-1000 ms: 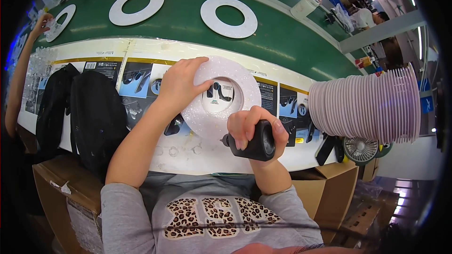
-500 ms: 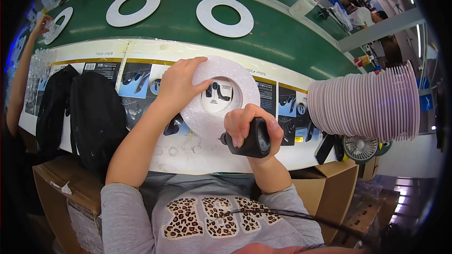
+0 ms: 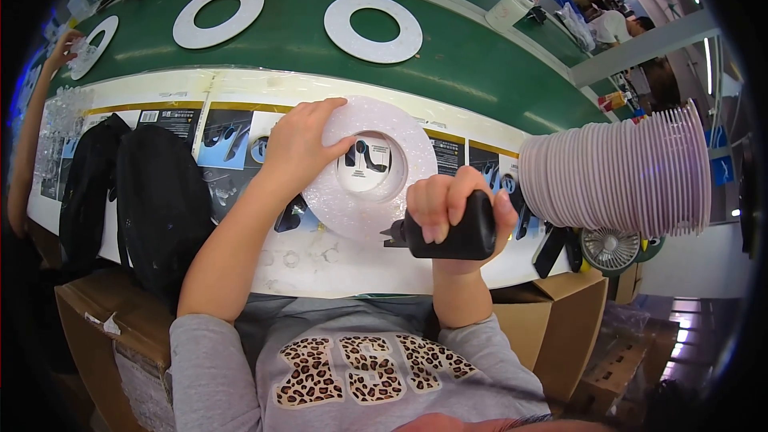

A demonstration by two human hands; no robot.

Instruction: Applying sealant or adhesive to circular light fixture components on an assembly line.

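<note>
A white speckled ring-shaped spool lies flat on the table in front of me, with printed pictures showing through its round hole. My left hand grips its far left rim, thumb lying on the top face. Wrapped round a black pistol-grip tool, my right hand holds it over the spool's near right side. The tool's narrow tip points left, close above the spool's near edge; I cannot tell whether they touch. What the tip carries is too small to make out.
A long stack of white flanged spools lies at the right, beside a small fan. White flat rings lie on the green surface beyond. A black bag sits at left. Another person's hand holds clear pieces, far left.
My right hand has moved right with the tool and turned it, so its tip points more squarely left. My left hand keeps its hold on the spool. The whole view has shifted slightly.
</note>
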